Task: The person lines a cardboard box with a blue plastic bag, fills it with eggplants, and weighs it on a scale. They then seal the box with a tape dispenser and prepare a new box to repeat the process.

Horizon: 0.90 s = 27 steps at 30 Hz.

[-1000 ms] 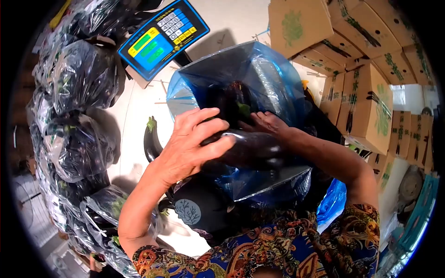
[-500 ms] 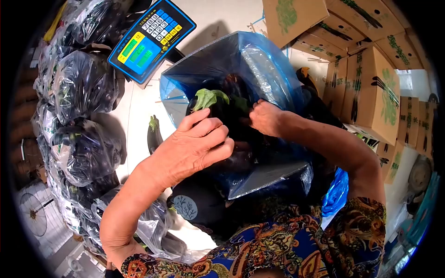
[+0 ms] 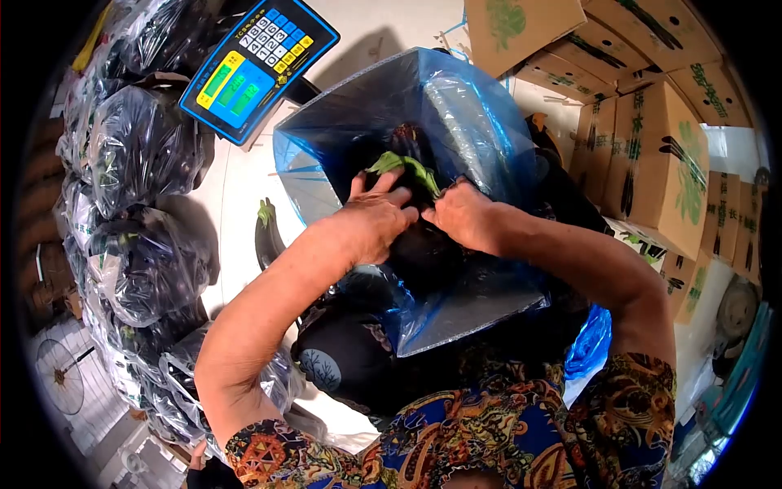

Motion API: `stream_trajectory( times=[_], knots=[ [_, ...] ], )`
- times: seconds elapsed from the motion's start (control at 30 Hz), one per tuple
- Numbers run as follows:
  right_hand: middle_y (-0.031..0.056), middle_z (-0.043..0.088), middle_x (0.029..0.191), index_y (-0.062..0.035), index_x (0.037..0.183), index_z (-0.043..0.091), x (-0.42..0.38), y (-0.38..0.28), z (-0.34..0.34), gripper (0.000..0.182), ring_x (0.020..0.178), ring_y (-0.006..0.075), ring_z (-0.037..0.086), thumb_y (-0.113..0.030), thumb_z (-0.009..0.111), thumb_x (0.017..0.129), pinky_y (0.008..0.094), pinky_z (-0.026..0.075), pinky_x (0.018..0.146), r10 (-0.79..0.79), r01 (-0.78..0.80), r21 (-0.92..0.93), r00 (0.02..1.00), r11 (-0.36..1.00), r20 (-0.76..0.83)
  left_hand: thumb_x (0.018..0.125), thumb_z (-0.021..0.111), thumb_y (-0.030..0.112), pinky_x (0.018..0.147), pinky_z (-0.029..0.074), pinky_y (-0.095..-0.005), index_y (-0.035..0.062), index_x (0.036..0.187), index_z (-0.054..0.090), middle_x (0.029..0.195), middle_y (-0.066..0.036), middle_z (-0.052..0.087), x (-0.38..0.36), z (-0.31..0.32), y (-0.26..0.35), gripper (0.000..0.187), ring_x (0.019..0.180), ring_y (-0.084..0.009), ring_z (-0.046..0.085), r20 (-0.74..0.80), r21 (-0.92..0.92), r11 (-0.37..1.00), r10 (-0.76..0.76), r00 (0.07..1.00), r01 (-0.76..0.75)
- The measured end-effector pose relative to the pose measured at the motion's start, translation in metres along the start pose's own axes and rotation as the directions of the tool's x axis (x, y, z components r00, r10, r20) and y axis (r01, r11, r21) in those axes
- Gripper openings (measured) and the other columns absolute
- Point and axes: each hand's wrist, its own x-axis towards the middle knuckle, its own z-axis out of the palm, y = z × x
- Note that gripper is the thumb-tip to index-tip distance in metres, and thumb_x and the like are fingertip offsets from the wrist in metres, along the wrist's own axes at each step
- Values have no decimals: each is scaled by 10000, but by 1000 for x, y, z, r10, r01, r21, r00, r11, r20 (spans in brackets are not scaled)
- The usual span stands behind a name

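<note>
A blue plastic bag (image 3: 481, 122) stands wide open in front of me, with several dark eggplants inside. My left hand (image 3: 371, 220) reaches into it, its fingers curled over an eggplant with a green cap (image 3: 411, 169). Close beside it, my right hand (image 3: 464, 213) is closed near the tip of that cap. Its fingertips point down among the eggplants, and what they hold is hidden. Below both hands lies another dark, glossy eggplant (image 3: 423, 257).
A scale display (image 3: 259, 69) stands at the upper left. Clear bags of eggplants (image 3: 147, 151) line the left side. One loose eggplant (image 3: 266, 232) lies left of the blue bag. Cardboard boxes (image 3: 643, 155) are stacked at the right, above a crumpled blue bag (image 3: 589, 342).
My left hand has moved forward and deeper into the bag, coming nearer my right hand. The green-capped eggplant has shifted right and its cap has turned. My right hand has barely moved.
</note>
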Motion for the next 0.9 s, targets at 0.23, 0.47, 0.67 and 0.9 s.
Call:
stream_trajectory(
  times=[0.23, 0.47, 0.67, 0.9],
  knots=[
    [33, 678, 792, -94, 1084, 612, -5, -11, 9, 264, 763, 192, 667, -170, 576, 833, 326, 478, 652, 18, -19, -14, 999, 1000, -46, 628, 765, 68, 901, 363, -512, 120, 1243, 570, 1200, -126, 505, 19, 28, -2, 647, 1200, -325, 416, -62, -106, 988, -117, 991, 110],
    [286, 616, 1093, 36, 1353, 433, 2, -24, 32, 541, 870, 354, 660, -108, 536, 842, 378, 532, 770, 302, -329, -40, 903, 944, -305, 665, 764, 59, 992, 407, -425, 103, 1238, 548, 1279, -181, 463, 9, 24, -20, 614, 1157, -394, 441, -527, -245, 941, -333, 782, 235],
    [322, 470, 1165, -7, 1354, 353, 11, -23, 13, 615, 1022, 444, 553, -75, 627, 808, 465, 493, 864, 471, -379, 507, 880, 774, -60, 856, 621, 188, 857, 517, -440, 110, 1279, 477, 1173, -210, 588, 37, 17, -37, 454, 1016, -387, 626, -82, -288, 819, -538, 839, 497],
    [268, 502, 1041, -66, 1212, 423, 21, -32, 50, 498, 890, 404, 581, -42, 622, 757, 478, 446, 834, 512, -406, 354, 808, 843, -293, 879, 609, 303, 832, 520, -447, 50, 1252, 442, 999, -202, 670, 52, 26, -42, 481, 959, -386, 642, -98, -239, 853, -497, 862, 464]
  ],
)
